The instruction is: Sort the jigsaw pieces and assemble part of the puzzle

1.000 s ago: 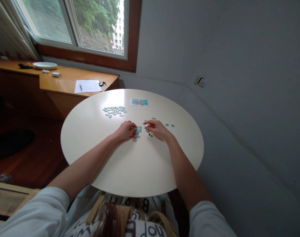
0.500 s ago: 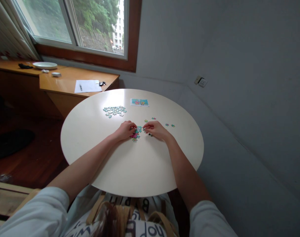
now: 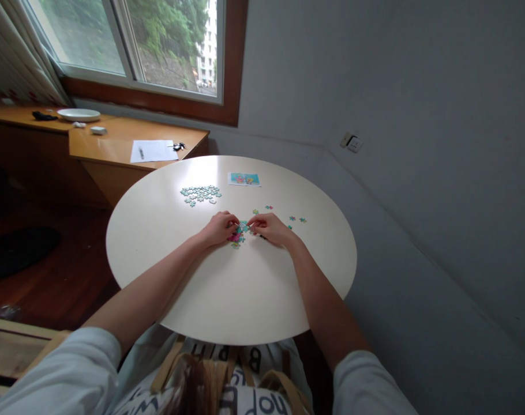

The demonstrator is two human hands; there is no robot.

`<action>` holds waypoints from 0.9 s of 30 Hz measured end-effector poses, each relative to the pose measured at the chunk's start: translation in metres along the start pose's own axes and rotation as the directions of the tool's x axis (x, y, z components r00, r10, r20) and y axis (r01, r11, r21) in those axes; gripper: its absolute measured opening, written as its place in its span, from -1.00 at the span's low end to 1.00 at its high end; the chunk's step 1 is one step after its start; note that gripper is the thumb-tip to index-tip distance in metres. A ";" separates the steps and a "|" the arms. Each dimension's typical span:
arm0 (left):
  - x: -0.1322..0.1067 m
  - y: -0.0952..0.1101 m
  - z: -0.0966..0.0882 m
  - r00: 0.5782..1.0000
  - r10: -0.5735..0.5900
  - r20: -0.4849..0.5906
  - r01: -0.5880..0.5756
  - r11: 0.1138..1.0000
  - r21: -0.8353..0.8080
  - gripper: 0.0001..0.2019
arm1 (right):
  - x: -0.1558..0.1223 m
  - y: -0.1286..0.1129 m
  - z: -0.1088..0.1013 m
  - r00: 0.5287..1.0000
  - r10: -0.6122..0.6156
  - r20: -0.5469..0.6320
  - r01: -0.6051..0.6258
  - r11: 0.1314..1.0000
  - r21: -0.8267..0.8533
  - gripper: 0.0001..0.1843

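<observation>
A small cluster of joined jigsaw pieces [image 3: 236, 237], pink, teal and green, lies on the white round table [image 3: 240, 294] between my hands. My left hand [image 3: 221, 227] rests at the cluster's left side, its fingers closed on its upper left edge. From the right, my right hand [image 3: 269, 227] pinches a jigsaw piece against the cluster's right edge; the fingers mostly hide that piece. A dark piece [image 3: 263, 237] shows partly under my right palm.
Several loose pieces [image 3: 292, 218] lie to the right. A heap of pieces [image 3: 201, 194] sits farther back on the left. The picture card [image 3: 244, 179] lies near the far edge. A wooden desk [image 3: 193, 135] with paper [image 3: 153, 151] and keys [image 3: 179, 146] stands beyond.
My right hand has shifted slightly left, bringing its fingertips up to the cluster's right edge. A loose piece beside its wrist now shows. My left hand has stayed in place.
</observation>
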State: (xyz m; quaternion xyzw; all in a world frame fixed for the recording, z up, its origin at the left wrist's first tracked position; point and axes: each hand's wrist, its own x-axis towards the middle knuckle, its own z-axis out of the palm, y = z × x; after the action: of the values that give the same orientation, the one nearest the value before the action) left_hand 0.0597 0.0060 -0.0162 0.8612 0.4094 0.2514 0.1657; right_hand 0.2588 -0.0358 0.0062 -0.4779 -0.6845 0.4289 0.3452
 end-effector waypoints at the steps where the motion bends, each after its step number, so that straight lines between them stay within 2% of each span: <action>1: 0.000 0.001 0.000 1.000 -0.001 0.002 0.001 1.000 -0.001 -0.78 | 0.000 -0.001 0.002 1.000 0.003 0.011 -0.003 1.000 0.011 -0.85; 7: -0.001 0.001 0.000 1.000 -0.005 -0.002 0.005 1.000 -0.003 -0.78 | -0.002 -0.006 0.011 0.995 -0.011 0.095 0.010 1.000 0.017 -0.88; 13: 0.000 -0.002 0.001 1.000 0.010 -0.006 -0.010 1.000 0.000 -0.79 | -0.001 -0.004 0.011 0.991 -0.031 0.133 0.030 1.000 0.010 -0.86; 21: 0.000 -0.001 0.001 1.000 0.001 -0.007 -0.001 1.000 0.007 -0.78 | -0.001 -0.001 0.012 0.983 0.001 0.183 -0.011 0.999 0.050 -0.84; 27: -0.001 -0.001 0.000 1.000 0.009 -0.003 -0.009 1.000 0.011 -0.77 | -0.003 -0.005 0.012 0.979 0.034 0.199 -0.038 0.999 0.018 -0.79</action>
State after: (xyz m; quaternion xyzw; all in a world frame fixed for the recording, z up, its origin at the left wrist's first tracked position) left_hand 0.0587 0.0060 -0.0175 0.8635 0.4074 0.2512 0.1590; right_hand 0.2471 -0.0425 0.0057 -0.4412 -0.7022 0.4879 0.2724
